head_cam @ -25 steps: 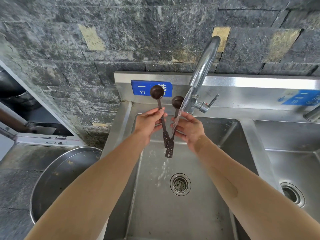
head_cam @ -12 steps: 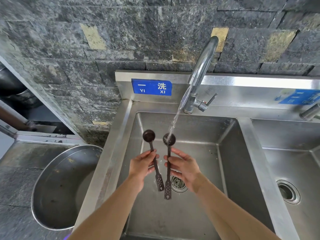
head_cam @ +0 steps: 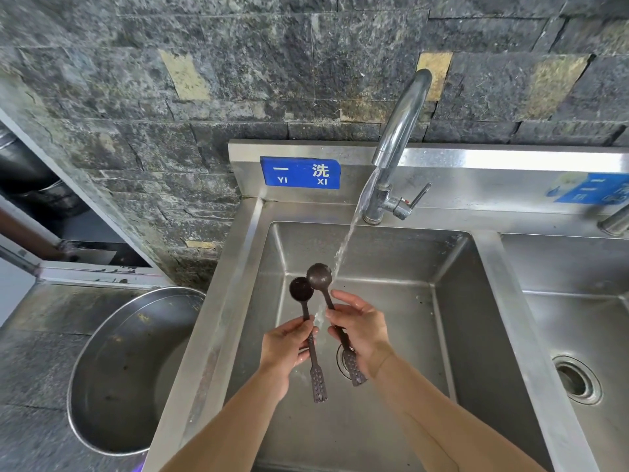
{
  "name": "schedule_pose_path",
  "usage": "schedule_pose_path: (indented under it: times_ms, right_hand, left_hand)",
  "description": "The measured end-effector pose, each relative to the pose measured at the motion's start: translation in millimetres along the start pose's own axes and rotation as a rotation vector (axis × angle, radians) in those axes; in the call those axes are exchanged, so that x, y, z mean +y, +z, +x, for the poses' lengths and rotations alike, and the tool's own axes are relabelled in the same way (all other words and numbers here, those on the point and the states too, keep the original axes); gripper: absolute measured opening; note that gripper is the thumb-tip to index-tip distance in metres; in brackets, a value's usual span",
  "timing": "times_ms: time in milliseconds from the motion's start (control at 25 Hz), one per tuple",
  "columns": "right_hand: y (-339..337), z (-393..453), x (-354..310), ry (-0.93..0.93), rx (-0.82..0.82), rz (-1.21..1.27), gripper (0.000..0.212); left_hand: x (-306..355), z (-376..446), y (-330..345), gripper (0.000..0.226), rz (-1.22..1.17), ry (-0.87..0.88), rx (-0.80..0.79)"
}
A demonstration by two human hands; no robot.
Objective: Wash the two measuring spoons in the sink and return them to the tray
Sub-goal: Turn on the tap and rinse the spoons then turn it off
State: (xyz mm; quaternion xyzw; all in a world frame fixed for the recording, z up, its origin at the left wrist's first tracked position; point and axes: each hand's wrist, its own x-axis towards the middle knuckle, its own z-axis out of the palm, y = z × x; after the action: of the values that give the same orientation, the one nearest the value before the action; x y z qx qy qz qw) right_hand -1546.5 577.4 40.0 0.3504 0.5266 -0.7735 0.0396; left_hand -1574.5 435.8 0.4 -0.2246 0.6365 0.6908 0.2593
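I hold two dark brown measuring spoons upright over the left steel sink (head_cam: pixel 452 301). My left hand (head_cam: pixel 284 349) grips the handle of the left spoon (head_cam: pixel 301 289), its bowl up and its perforated end hanging below my palm. My right hand (head_cam: pixel 362 330) grips the right spoon (head_cam: pixel 319 274), tilted so its bowl leans left and overlaps the other bowl's edge. Water runs from the tap (head_cam: pixel 398 137) in a stream that falls just right of the right spoon's bowl and between my hands. No tray is in view.
A drain (head_cam: pixel 340 357) lies under my right hand. A second basin (head_cam: pixel 578 335) with its own drain adjoins on the right. A large steel bowl (head_cam: pixel 115 369) sits on the floor at the left. A dark stone wall stands behind the sink.
Both hands have dropped from near the spout down into the basin. The right spoon has tilted left, so its bowl has left the stream and now touches the left spoon's bowl.
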Motion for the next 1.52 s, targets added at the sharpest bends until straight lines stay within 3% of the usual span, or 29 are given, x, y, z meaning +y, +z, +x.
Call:
schedule_pose_path:
  times_ms: [280,560,800,960,1080,1320,1400,1520]
  right_hand:
    - [12,20,-38,0.0,0.013,0.211,0.032]
    - [34,39,-104,0.004,-0.142,0.439,0.029]
    - [28,46,-136,-0.077,-0.127,0.447,0.023]
    - [-4,37,-109,-0.126,-0.04,0.288,0.025]
    - [-34,26,-69,-0.055,0.031,0.284,0.023]
    - [-60,14,-10,0.071,0.133,0.206,0.02]
    - [-58,11,-1,0.079,0.138,0.188,0.021]
    - [-52,7,4,0.075,0.122,0.18,0.022]
  left_hand:
    - [7,8,7,0.016,-0.02,0.013,-0.052]
    - [41,22,25,0.013,-0.042,0.069,-0.084]
    - [76,29,44,0.012,-0.033,0.131,-0.121]
    - [81,19,53,0.014,-0.011,0.148,-0.164]
    - [44,-1,50,0.015,0.026,0.091,-0.198]
    - [-16,-28,26,0.013,0.057,-0.02,-0.118]
    - [-19,-28,22,0.01,0.119,0.026,-0.058]
    - [-9,-19,22,0.01,0.446,0.247,0.071]
